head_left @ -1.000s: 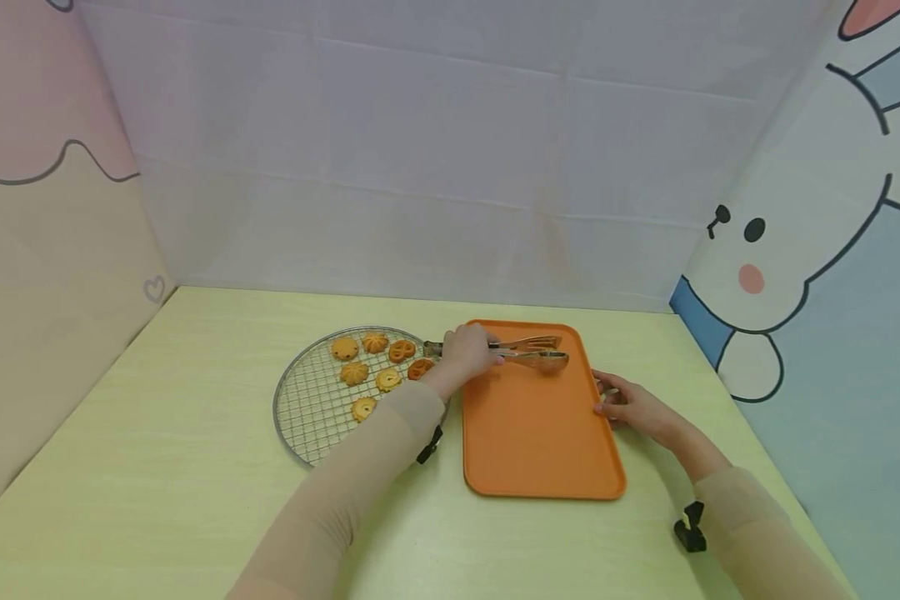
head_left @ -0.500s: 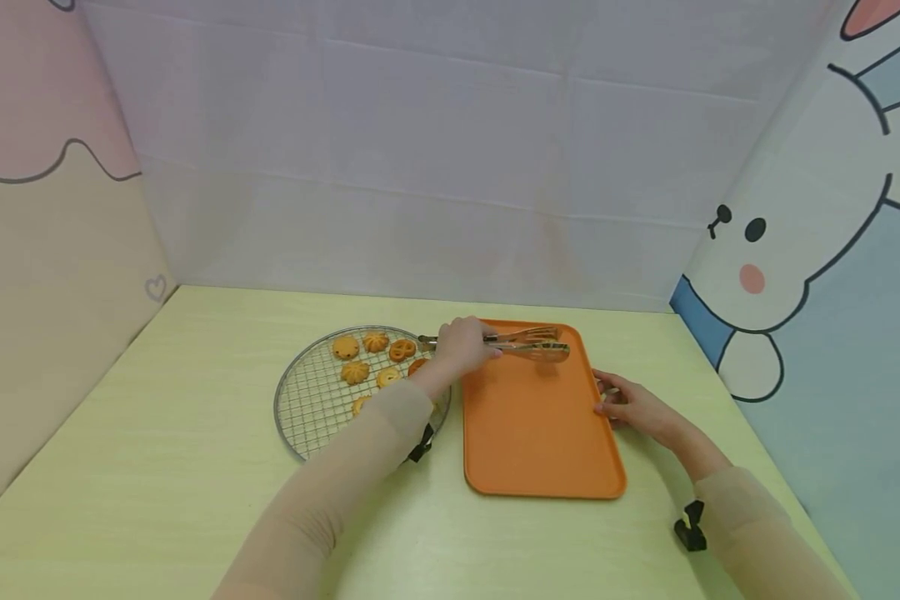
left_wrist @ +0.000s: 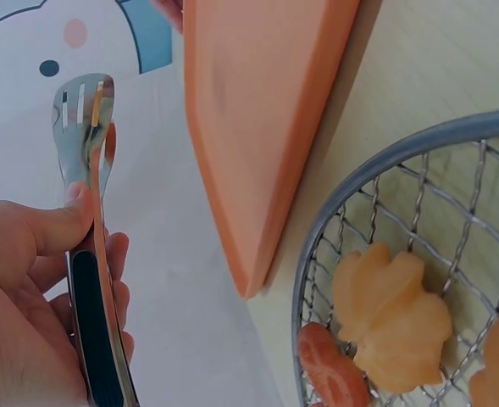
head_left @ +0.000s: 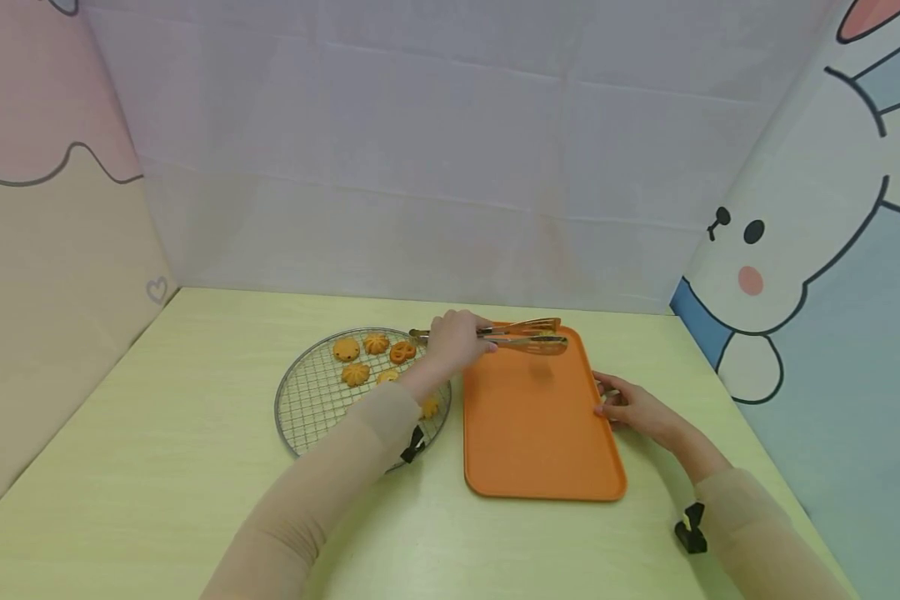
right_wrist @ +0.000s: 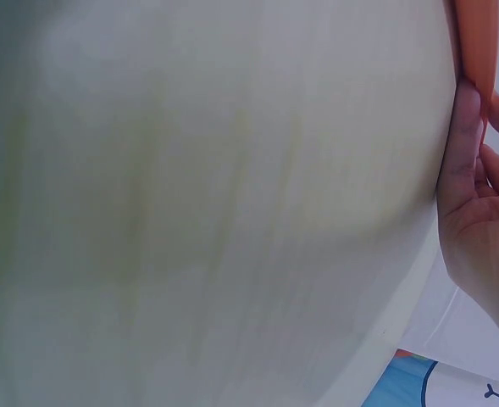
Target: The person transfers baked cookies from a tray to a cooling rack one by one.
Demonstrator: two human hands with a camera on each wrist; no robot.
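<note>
My left hand [head_left: 453, 340] grips a pair of metal serving tongs [left_wrist: 97, 297] by their dark-inlaid handles, thumb along one arm. The slotted heads of the tongs point right, over the far end of an orange tray [head_left: 543, 442], with the two arms a little apart and nothing between them. At the tray's right edge, my right hand [head_left: 633, 406] pinches the rim between thumb and fingers. Left of the tray lies a round wire rack [head_left: 307, 417] bearing several cookies [head_left: 356, 374] and a pretzel [head_left: 402, 352]. My left forearm hides part of the rack.
The pale wooden table [head_left: 157, 450] meets a white cloth wall [head_left: 420, 167] at the back. Printed side walls with cartoon figures [head_left: 765, 275] stand to the left and right. Rack and tray lie close side by side.
My left hand has lifted slightly and shifted left with the tongs. Its forearm now covers more of the rack's middle, and a cookie near the right rim has come into view. The right hand stays put.
</note>
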